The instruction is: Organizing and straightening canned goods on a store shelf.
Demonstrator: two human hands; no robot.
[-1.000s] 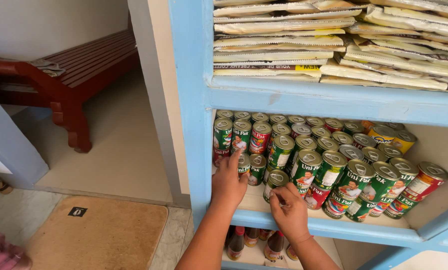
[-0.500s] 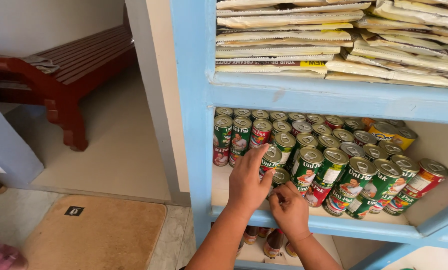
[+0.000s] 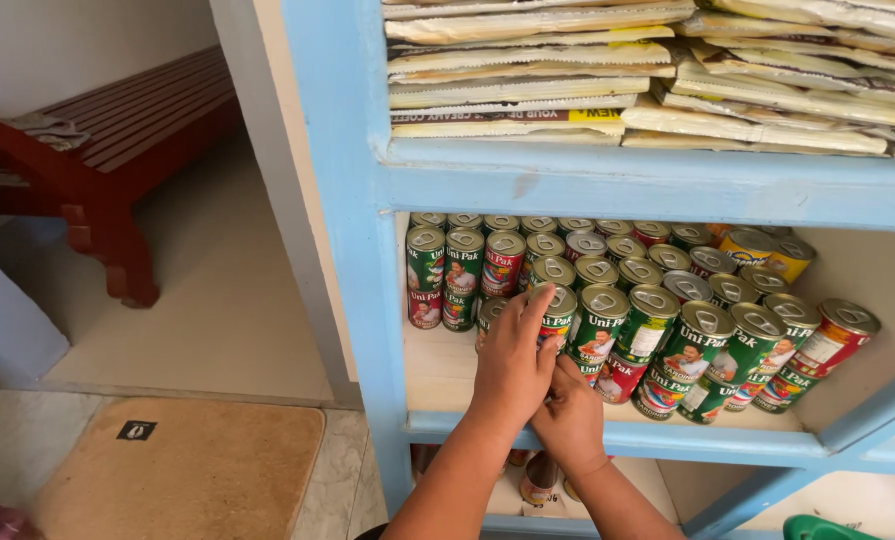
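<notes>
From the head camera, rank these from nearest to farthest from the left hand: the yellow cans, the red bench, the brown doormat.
Measured from the left hand:
1. Yellow cans, at the back right of the same shelf.
2. Brown doormat, on the floor, lower left.
3. Red bench, upper left, against the wall.

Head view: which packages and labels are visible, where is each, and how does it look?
Green-labelled cans: middle shelf, stacked cylinders, silver pull-tab lids; both hands at the front ones.
Yellow cans: same shelf, back right.
Flat packets: top shelf, cream and yellow, piled.
Small dark label: tan floor mat, square.

Head camera looks down, close (perhaps slightly tilted), at blue shelf (image 3: pixel 647 185).
</notes>
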